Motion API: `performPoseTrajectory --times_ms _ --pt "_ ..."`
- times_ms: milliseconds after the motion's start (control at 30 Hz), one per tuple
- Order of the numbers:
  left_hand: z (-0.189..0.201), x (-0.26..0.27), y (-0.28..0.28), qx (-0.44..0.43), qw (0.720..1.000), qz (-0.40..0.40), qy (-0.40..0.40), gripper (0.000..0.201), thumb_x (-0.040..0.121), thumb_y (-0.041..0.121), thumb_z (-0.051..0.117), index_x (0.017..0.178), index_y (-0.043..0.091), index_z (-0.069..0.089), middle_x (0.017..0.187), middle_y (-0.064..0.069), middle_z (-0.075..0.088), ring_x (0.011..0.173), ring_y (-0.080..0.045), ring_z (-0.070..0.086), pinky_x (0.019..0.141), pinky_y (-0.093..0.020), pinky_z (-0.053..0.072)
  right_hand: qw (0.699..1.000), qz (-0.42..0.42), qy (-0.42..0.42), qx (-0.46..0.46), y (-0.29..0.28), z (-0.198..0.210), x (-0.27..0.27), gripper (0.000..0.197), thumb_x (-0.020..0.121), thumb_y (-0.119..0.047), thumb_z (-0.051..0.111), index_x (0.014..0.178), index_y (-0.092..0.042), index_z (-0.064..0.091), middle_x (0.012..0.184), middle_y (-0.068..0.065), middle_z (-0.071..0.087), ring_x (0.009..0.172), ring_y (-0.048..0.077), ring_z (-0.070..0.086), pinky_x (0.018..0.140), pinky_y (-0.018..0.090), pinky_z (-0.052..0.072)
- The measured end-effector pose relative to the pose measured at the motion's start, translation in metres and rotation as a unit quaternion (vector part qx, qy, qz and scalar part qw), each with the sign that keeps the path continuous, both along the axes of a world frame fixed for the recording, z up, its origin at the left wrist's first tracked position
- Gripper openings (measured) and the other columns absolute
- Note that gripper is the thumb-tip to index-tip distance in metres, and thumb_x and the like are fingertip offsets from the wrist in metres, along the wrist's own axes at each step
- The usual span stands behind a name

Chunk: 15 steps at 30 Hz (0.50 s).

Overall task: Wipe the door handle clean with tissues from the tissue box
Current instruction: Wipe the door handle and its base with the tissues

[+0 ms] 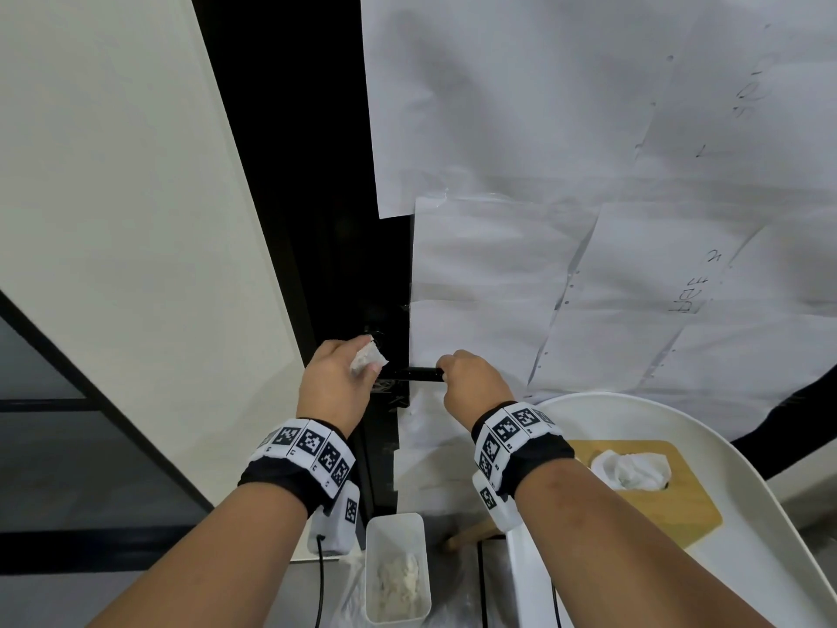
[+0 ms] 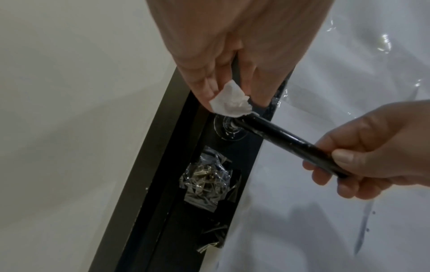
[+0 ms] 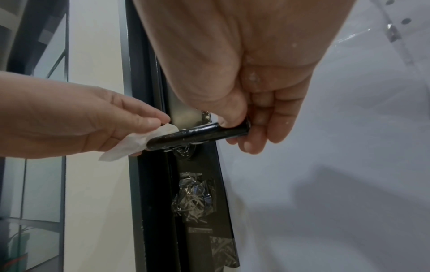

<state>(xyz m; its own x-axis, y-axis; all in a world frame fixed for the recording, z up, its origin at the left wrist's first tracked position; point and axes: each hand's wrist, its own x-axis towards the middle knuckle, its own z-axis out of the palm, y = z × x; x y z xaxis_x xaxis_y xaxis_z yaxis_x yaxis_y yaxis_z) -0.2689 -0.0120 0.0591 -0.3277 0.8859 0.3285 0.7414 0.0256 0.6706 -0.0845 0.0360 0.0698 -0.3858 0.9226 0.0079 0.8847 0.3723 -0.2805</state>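
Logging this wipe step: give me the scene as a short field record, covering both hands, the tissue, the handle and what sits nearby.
left hand: pinches a crumpled tissue against the handle's door end
right hand: grips the free end of the door handle
door handle: black bar, horizontal, with pale specks on it
tissue box: wooden lid, a tissue sticking up, on the white chair
white bin: on the floor below, used tissues inside
door: covered in taped paper sheets
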Motion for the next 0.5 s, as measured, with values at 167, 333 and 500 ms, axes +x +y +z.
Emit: performPoseTrajectory --times_ms 167,333,500 --pt "0.007 -0.001 0.002 -0.013 1.0 0.012 -0.013 0.018 0.087 0.01 0.065 0.104 0.014 0.071 0.104 -0.003 0.06 0.087 -0.016 0.057 0.076 -0.019 0.04 1.0 0.002 0.0 0.0 0.0 0.0 0.0 0.031 0.083 0.003 0.039 0.105 -0.007 0.059 0.102 0.012 0.056 0.088 0.032 0.058 0.07 0.035 0.047" --pt "0.012 -0.002 0.003 0.06 0.997 0.035 0.036 0.022 0.087 0.008 0.063 0.106 0.017 0.07 0.103 0.001 0.065 0.095 -0.02 0.054 0.081 -0.02 0.037 1.0 0.004 0.002 -0.002 0.0 0.0 0.0 0.031 0.083 0.003 0.039 0.105 -0.007 0.058 0.102 0.013 0.056 0.088 0.032 0.058 0.072 0.037 0.049" --pt "0.006 0.001 0.013 0.09 0.995 0.013 0.027 0.019 0.09 0.006 0.058 0.102 0.011 0.073 0.107 0.004 0.062 0.1 -0.015 0.057 0.086 -0.01 0.038 1.0 0.006 0.001 -0.006 -0.001 0.001 0.001 0.031 0.082 0.004 0.039 0.104 -0.006 0.058 0.101 0.013 0.056 0.087 0.032 0.058 0.072 0.037 0.049"
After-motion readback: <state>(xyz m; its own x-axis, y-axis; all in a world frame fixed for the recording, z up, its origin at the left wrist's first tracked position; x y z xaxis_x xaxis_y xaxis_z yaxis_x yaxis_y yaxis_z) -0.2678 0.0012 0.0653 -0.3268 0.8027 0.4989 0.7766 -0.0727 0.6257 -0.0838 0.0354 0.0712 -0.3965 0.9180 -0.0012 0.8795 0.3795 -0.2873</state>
